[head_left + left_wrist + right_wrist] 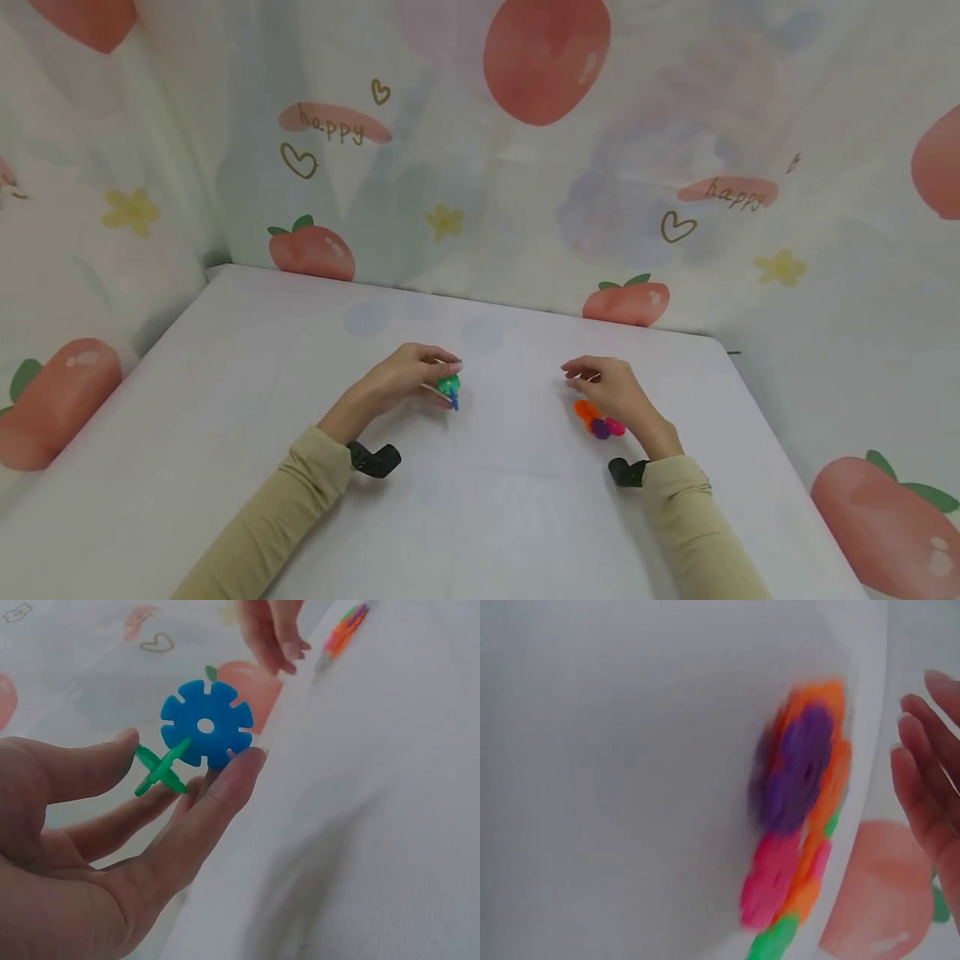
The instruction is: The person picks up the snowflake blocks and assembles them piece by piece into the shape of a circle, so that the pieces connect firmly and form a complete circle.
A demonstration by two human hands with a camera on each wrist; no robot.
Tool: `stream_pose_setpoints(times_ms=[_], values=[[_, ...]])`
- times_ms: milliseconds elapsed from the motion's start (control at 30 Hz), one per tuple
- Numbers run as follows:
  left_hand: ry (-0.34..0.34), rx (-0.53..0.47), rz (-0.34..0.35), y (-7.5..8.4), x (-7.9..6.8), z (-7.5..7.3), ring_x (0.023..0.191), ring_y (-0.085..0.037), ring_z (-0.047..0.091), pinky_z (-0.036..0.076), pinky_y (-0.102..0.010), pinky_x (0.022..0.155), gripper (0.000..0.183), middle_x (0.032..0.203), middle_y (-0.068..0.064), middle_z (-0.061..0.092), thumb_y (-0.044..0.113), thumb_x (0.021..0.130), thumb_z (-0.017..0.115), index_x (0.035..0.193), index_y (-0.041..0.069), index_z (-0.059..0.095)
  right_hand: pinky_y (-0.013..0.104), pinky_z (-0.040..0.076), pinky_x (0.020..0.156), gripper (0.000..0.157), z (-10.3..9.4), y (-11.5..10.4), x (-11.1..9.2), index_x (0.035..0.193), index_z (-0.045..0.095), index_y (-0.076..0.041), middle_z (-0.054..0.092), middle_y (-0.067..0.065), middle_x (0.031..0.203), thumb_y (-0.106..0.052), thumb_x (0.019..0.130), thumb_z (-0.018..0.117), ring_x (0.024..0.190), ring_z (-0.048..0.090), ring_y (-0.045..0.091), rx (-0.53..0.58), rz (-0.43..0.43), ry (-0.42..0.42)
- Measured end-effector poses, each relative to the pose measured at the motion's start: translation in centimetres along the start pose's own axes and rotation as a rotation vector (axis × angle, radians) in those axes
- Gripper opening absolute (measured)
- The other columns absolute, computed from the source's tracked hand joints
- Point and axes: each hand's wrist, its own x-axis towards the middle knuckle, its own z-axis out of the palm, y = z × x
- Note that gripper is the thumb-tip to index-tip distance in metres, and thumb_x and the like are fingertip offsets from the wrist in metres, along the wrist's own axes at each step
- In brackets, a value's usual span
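My left hand (405, 375) pinches a small piece of joined plastic snowflake discs between thumb and fingers, raised over the table. In the left wrist view the piece shows a blue notched disc (229, 720) with a round hole, beside a green cross-shaped part (160, 769) of discs slotted together. My right hand (615, 390) is apart from it, fingers loosely extended with nothing in them. Just below that hand lies a small heap of snowflake discs: orange ones (587, 410), a purple disc (802, 769) and a pink disc (771, 877), with green discs (774, 939) at the near end.
A white cloth covers the table (495, 517), whose back edge meets a hanging printed curtain (480, 167) with fruit, hearts and flowers. Both wrists carry a black camera mount (375, 459).
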Motion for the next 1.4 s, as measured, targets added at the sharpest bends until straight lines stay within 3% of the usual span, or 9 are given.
stream_pose_setpoints(times_ms=[300,500,600,733,900,1100,1200,1400], values=[[0.018,0.0,-0.008,-0.1,-0.2,-0.3,0.1,-0.021,0.066,0.063,-0.041,0.085,0.046,0.142,-0.028,0.051,0.019,0.104,0.062,0.14,-0.008,0.055,0.044,0.059,0.087,0.026,-1.8,2.9,-0.4,0.12,0.073,-0.002,0.073,0.016,0.112,-0.001,0.097,0.062,0.104,0.064,0.033,-0.064,0.132,-0.051],[0.017,0.004,-0.008,-0.1,-0.3,-0.3,0.095,-0.02,0.068,0.063,-0.041,0.085,0.045,0.142,-0.029,0.051,0.019,0.104,0.062,0.139,-0.008,0.055,0.042,0.056,0.087,0.033,-2.1,3.1,-0.2,0.125,0.069,0.001,0.068,0.018,0.113,-0.004,0.093,0.069,0.1,0.059,0.031,-0.085,0.181,-0.179],[0.019,0.003,-0.01,-0.2,-0.3,-0.4,0.09,-0.018,0.069,0.063,-0.041,0.085,0.045,0.14,-0.029,0.051,0.018,0.104,0.062,0.139,-0.009,0.055,0.04,0.055,0.086,0.029,-1.9,3.1,-0.1,0.12,0.07,0.001,0.066,0.016,0.109,-0.008,0.093,0.072,0.099,0.058,0.029,-0.09,0.191,-0.197],[0.014,0.007,-0.008,-0.4,-0.2,-0.3,0.086,-0.018,0.07,0.063,-0.041,0.085,0.045,0.138,-0.027,0.053,0.018,0.104,0.062,0.14,-0.009,0.055,0.04,0.055,0.086,0.024,-1.8,3.5,-0.4,0.112,0.068,0.002,0.066,0.016,0.104,-0.011,0.094,0.073,0.096,0.058,0.029,-0.092,0.214,-0.176],[0.003,0.024,-0.003,-0.4,-0.2,-0.3,0.085,-0.017,0.07,0.062,-0.041,0.086,0.047,0.141,-0.026,0.053,0.02,0.103,0.063,0.14,-0.008,0.056,0.043,0.056,0.089,0.033,-1.7,3.9,-0.7,0.123,0.065,0.002,0.066,0.018,0.11,-0.012,0.095,0.072,0.1,0.058,0.031,-0.099,0.199,-0.153],[0.009,0.015,0.0,-0.4,-0.2,-0.2,0.084,-0.017,0.07,0.063,-0.042,0.085,0.045,0.139,-0.025,0.054,0.019,0.103,0.064,0.138,-0.008,0.057,0.035,0.055,0.081,0.027,-1.8,3.8,-0.7,0.116,0.065,0.002,0.064,0.017,0.105,-0.011,0.094,0.073,0.095,0.056,0.029,-0.083,0.207,-0.159],[0.006,0.014,0.0,-0.4,-0.2,-0.3,0.085,-0.016,0.069,0.063,-0.042,0.085,0.046,0.14,-0.026,0.053,0.019,0.103,0.064,0.139,-0.009,0.056,0.037,0.056,0.082,0.028,-1.6,3.9,-0.7,0.113,0.061,0.002,0.064,0.015,0.102,-0.011,0.093,0.074,0.094,0.058,0.028,-0.068,0.213,-0.124],[-0.015,0.004,0.014,-0.3,-0.3,-0.4,0.086,-0.017,0.068,0.062,-0.042,0.086,0.047,0.145,-0.029,0.05,0.018,0.104,0.062,0.142,-0.01,0.053,0.046,0.058,0.092,0.026,-1.3,3.7,-0.6,0.113,0.061,0.001,0.068,0.018,0.105,-0.011,0.095,0.073,0.1,0.065,0.032,-0.03,0.141,-0.009]])
